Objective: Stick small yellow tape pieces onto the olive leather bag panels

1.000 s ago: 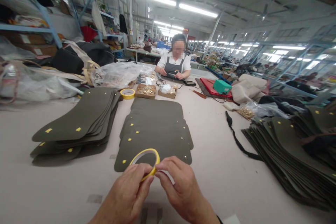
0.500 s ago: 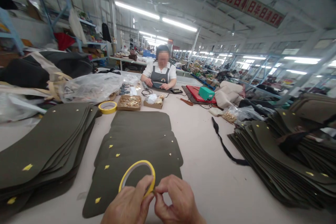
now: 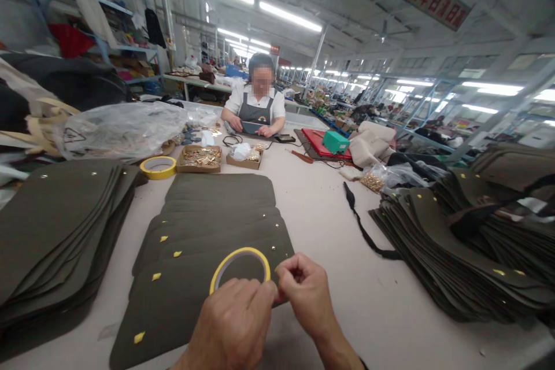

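My left hand [image 3: 236,324] is closed around a roll of yellow tape [image 3: 241,254], which stands on edge over the dark green panels [image 3: 195,277]. Just to its right, my right hand [image 3: 306,289] is closed in a pinch, fingertips close to the left thumb. A small bit of yellow tape [image 3: 278,271] seems to show at those fingertips, mostly hidden. The panels lie overlapped in a fanned row under both hands. Small yellow tape pieces [image 3: 156,276] mark their left side, and small shiny metal studs [image 3: 273,248] dot the right.
Stacks of dark green panels lie at left [image 3: 65,225] and right [image 3: 459,254]. Another yellow tape roll [image 3: 158,168] lies beside a box of metal fittings [image 3: 200,159]. A black strap [image 3: 368,231] curves along the right. Across the table sits a co-worker [image 3: 255,104] holding a flat dark piece.
Both hands and the tape roll have moved right and slightly up. My left hand has turned, its back now facing me. The view has shifted a little, moving the panels left.
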